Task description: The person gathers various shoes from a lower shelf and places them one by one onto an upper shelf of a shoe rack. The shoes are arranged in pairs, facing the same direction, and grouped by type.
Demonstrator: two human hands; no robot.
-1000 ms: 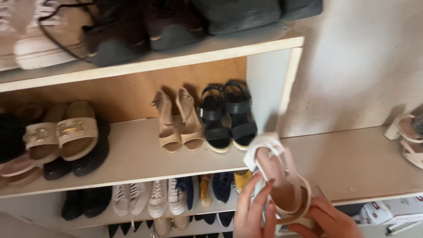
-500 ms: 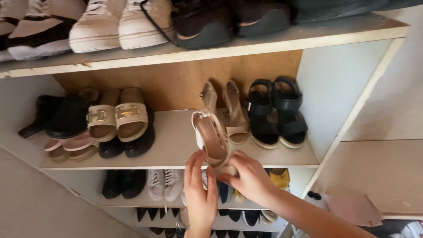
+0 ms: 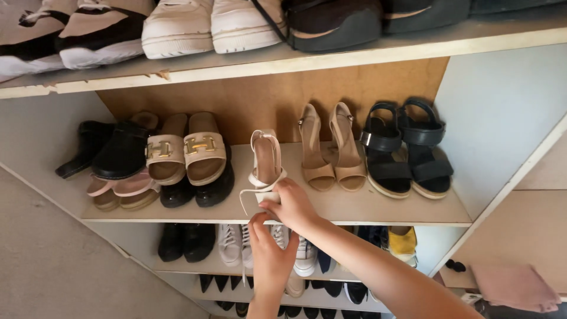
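A white strappy heeled sandal (image 3: 266,159) stands on the middle shelf (image 3: 366,210), toe toward me, between beige slides (image 3: 186,150) and a pair of beige heels (image 3: 331,153). My right hand (image 3: 293,205) grips the sandal's toe end, and a loose strap curls down to its left. My left hand (image 3: 270,254) reaches up from below, fingertips at the shelf's front edge just under the right hand. Whether it grips the sandal is hidden.
Black platform sandals (image 3: 407,153) stand at the shelf's right end and black clogs (image 3: 106,147) at its left. White sneakers (image 3: 212,23) line the top shelf. Below are white sneakers (image 3: 230,242) and a yellow shoe (image 3: 403,242). A pink cloth (image 3: 514,286) lies at the lower right.
Both hands carried the white sandal leftward from the side surface to the middle shelf and set it down between the slides and the beige heels. The view swung left.
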